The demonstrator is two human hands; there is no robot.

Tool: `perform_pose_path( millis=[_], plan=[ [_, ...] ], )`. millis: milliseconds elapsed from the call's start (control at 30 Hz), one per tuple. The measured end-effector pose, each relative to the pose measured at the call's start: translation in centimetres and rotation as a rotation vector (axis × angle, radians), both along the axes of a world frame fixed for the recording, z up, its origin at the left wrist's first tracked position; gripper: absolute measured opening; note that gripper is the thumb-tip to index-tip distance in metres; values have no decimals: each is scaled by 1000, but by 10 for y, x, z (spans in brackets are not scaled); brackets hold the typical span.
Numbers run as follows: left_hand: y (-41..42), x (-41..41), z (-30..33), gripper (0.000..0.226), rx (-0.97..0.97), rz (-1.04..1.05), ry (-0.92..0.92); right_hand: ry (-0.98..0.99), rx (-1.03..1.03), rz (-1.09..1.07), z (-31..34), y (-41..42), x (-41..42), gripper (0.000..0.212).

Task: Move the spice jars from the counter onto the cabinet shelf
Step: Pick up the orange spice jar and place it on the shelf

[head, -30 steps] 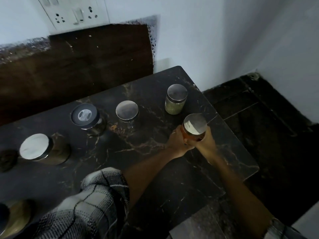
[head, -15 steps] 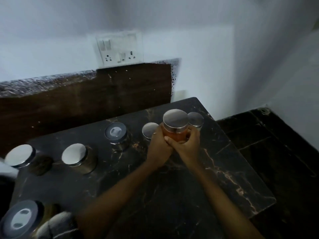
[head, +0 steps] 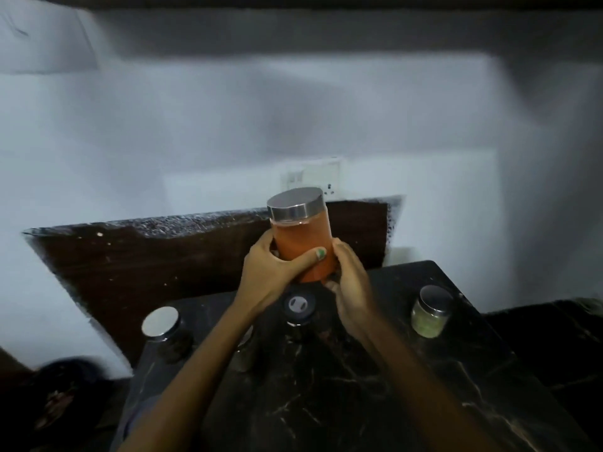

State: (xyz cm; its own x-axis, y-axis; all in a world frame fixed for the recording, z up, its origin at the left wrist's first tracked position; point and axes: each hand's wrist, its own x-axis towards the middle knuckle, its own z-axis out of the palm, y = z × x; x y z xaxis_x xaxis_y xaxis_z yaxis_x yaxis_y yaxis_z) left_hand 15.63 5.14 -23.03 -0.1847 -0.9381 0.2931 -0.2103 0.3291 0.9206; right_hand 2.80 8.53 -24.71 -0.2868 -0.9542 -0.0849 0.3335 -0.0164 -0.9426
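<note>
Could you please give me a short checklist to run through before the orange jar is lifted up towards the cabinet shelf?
1. Grip: left hand and right hand both wrap the orange spice jar: ok.
2. Lid: the steel lid sits flat on the jar: ok; whether it is tight: cannot tell.
3. Jar off the counter, roughly upright with a slight tilt: ok.
4. Clear of the black-lidded jar just below the hands: ok.
5. Shelf space: only a dark edge shows at the top of the view: cannot tell.
6. Jars left on the counter, including the green spice jar: not ok.
</note>
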Motion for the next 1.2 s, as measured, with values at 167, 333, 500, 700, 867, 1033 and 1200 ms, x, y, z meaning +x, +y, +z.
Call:
perform_pose_path(
  millis=[167,333,500,700,867,1033,1200],
  plan=[
    [7,25,39,61,-28,-70,24,-532,18,374,24,6,24,58],
    [8,40,53,47,13,-126,89,-641,-116,480,41,6,38,62],
    [11,35,63,41,19,-132,303,-635,-327,271,58,8,59,57],
    [13,36,71,46,69,-142,405,-127,-404,62,68,16,66,73],
    [10,41,78,42,114,-192,490,-132,-466,223,72,21,54,60],
    [12,46,83,54,174,-249,508,-123,-430,390,75,19,40,72],
    [14,38,84,42,74,-219,435,93,-523,217,78,22,45,85]
  ],
)
